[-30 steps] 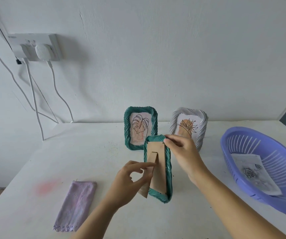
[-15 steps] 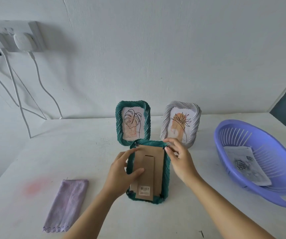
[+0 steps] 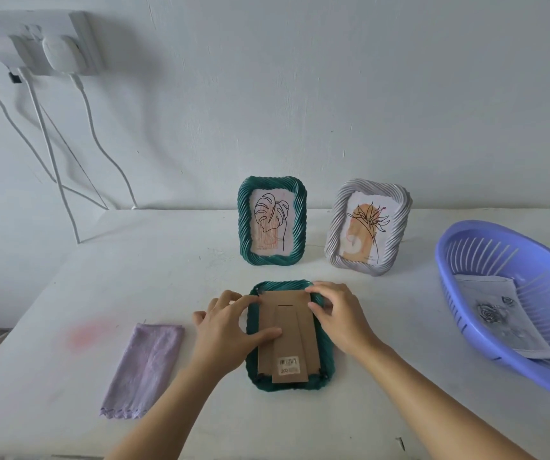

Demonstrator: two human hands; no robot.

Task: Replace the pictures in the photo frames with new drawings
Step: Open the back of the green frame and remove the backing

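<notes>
A green photo frame (image 3: 325,360) lies face down on the white table, its brown cardboard back (image 3: 295,340) and folded stand facing up. My left hand (image 3: 225,327) rests on its upper left side, thumb pressing the cardboard and forefinger at the top left corner. My right hand (image 3: 340,313) holds the upper right corner, fingers curled on the rim. Behind stand a green frame (image 3: 272,220) with a leaf drawing and a grey frame (image 3: 368,227) with an orange plant drawing. New drawings (image 3: 499,317) lie in the purple basket (image 3: 486,247).
A folded lilac cloth (image 3: 145,363) lies left of the frame. The white table (image 3: 154,267) meets a white wall, where a socket (image 3: 44,44) has cables hanging down at the left. A faint pink stain (image 3: 91,333) marks the table.
The green frame was held upright in both hands with its stand pulled out. It now lies flat and face down on the table, the stand folded against the back.
</notes>
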